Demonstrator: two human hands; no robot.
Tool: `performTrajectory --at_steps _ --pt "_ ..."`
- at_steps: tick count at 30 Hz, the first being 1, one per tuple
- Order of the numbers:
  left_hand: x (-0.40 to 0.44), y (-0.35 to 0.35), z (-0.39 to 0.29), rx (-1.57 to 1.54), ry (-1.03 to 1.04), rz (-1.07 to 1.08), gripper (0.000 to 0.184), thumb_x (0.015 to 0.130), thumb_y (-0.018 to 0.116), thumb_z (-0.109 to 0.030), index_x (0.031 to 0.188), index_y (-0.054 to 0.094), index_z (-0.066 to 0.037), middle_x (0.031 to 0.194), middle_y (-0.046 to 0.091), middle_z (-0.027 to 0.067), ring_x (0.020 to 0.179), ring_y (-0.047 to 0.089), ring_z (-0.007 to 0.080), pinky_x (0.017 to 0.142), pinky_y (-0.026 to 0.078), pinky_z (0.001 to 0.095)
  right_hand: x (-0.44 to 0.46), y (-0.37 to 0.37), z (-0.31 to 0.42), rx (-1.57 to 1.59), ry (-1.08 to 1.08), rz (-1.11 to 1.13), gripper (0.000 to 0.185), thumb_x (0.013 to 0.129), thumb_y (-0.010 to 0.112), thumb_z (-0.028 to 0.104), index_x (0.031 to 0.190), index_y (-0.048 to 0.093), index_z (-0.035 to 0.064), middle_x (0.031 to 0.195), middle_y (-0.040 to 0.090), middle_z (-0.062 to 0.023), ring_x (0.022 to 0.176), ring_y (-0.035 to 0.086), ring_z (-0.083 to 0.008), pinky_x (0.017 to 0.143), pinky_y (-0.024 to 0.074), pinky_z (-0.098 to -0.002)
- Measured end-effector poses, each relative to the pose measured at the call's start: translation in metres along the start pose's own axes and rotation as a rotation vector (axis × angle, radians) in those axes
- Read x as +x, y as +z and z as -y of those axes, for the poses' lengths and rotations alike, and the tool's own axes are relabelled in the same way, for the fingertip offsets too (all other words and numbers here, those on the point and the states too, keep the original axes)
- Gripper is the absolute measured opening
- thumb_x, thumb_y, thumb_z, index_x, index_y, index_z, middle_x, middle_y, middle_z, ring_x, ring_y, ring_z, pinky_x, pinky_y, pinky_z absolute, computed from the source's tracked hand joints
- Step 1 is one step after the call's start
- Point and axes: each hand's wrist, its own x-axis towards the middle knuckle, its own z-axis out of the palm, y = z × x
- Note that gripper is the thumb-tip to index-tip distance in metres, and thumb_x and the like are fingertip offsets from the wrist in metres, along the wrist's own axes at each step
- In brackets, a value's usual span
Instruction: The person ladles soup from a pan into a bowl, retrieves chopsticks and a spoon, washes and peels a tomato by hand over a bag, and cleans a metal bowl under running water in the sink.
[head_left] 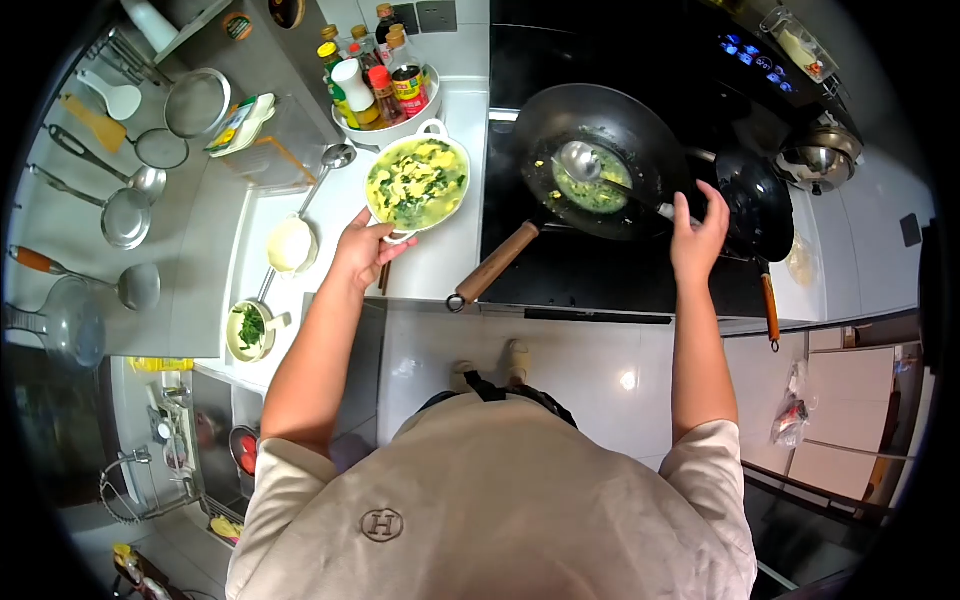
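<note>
My left hand [368,250] grips the near handle of a white two-handled bowl [462,205], thumb on top. Egg and green leaf soup [418,185] fills the bowl, which is at the counter's right side beside the stove. Over the stove's right part, my right hand [698,240] is open, thumb and fingers apart, by the handle end of a metal ladle [580,160]. The ladle rests in a black wok [550,115], its head in leftover greenish soup [598,195]. The wok's wooden handle [497,265] points toward my body.
Sauce bottles [385,90] stand in a white tray behind the bowl. Left of it are a small cream pot [292,247], another ladle [338,157] and a pot of chopped greens [250,328]. A second black pan [760,200] sits right of the wok. Utensils hang on the left wall.
</note>
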Motion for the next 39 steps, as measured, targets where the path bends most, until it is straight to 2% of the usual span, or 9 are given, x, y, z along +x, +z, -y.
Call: performTrajectory --at_steps 10,12,18,22,23,27,31,34,39 --pt "-0.038 -0.001 -0.047 0.183 -0.043 0.193 0.044 0.089 0.047 0.000 0.131 0.037 -0.004 0.106 0.063 0.0197 0.083 0.068 0.0297 0.063 0.059 0.0265 -0.024 0.025 0.126 0.304 -0.065 0.303 0.032 0.080 0.067 0.020 0.107 0.061 0.0052 0.110 0.059 -0.0157 0.106 0.055 -0.0326 0.092 0.0425 -0.0374" --pt "-0.042 0.005 -0.049 0.214 -0.068 0.234 0.049 0.088 0.047 0.001 0.135 0.033 -0.004 0.106 0.063 0.0187 0.083 0.068 0.0300 0.064 0.059 0.0271 -0.028 0.030 0.133 0.356 0.002 0.381 0.034 0.082 0.065 0.023 0.111 0.061 0.0042 0.116 0.059 -0.0172 0.110 0.054 -0.0329 0.095 0.0419 -0.0368" --pt "-0.071 0.049 -0.048 0.280 -0.131 0.347 0.056 0.088 0.047 0.001 0.140 0.028 -0.004 0.109 0.062 0.0177 0.085 0.068 0.0310 0.065 0.060 0.0283 -0.027 0.026 0.122 0.351 0.124 0.508 0.038 0.088 0.056 0.030 0.114 0.061 0.0013 0.105 0.064 -0.0188 0.102 0.059 -0.0337 0.092 0.0436 -0.0359" --pt "-0.075 0.086 -0.035 0.354 -0.158 0.450 0.057 0.087 0.048 0.002 0.140 0.028 -0.004 0.107 0.063 0.0189 0.081 0.068 0.0310 0.060 0.060 0.0267 -0.023 0.026 0.078 0.422 0.381 0.635 0.038 0.092 0.051 0.033 0.105 0.065 0.0000 0.095 0.067 -0.0183 0.092 0.063 -0.0294 0.084 0.0462 -0.0342" --pt "-0.084 0.095 -0.035 0.402 -0.167 0.481 0.055 0.086 0.050 0.001 0.138 0.032 -0.002 0.105 0.063 0.0191 0.079 0.069 0.0292 0.067 0.059 0.0306 -0.026 0.023 0.066 0.469 0.479 0.690 0.038 0.092 0.050 0.033 0.102 0.066 -0.0002 0.092 0.067 -0.0177 0.089 0.064 -0.0279 0.082 0.0468 -0.0337" --pt "-0.091 0.144 -0.014 0.444 -0.195 0.571 0.055 0.086 0.051 -0.001 0.138 0.032 -0.002 0.104 0.064 0.0191 0.078 0.069 0.0294 0.065 0.059 0.0290 -0.023 -0.025 0.027 0.467 0.523 0.689 0.036 0.093 0.050 0.031 0.092 0.067 -0.0008 0.079 0.067 -0.0123 0.070 0.061 -0.0198 0.071 0.0465 -0.0322" --pt "-0.103 0.197 0.011 0.471 -0.227 0.648 0.055 0.086 0.051 0.001 0.138 0.033 -0.003 0.105 0.063 0.0193 0.078 0.069 0.0298 0.064 0.059 0.0278 -0.023 -0.080 -0.022 0.468 0.639 0.687 0.033 0.093 0.051 0.028 0.085 0.067 -0.0003 0.070 0.063 -0.0079 0.063 0.056 -0.0159 0.065 0.0452 -0.0308" --pt "-0.115 0.243 0.031 0.481 -0.261 0.692 0.052 0.087 0.051 0.001 0.136 0.036 -0.002 0.107 0.063 0.0162 0.079 0.069 0.0298 0.062 0.060 0.0266 -0.018 -0.128 -0.057 0.424 0.704 0.700 0.033 0.093 0.051 0.028 0.086 0.067 -0.0005 0.069 0.064 -0.0079 0.061 0.056 -0.0144 0.064 0.0451 -0.0303" --pt "-0.132 0.321 0.068 0.477 -0.266 0.824 0.051 0.091 0.052 -0.007 0.138 0.034 -0.003 0.108 0.063 0.0166 0.082 0.068 0.0290 0.064 0.060 0.0274 -0.015 -0.194 -0.131 0.455 0.735 0.598 0.034 0.094 0.050 0.027 0.083 0.065 -0.0018 0.065 0.061 -0.0067 0.057 0.054 -0.0128 0.060 0.0449 -0.0287"
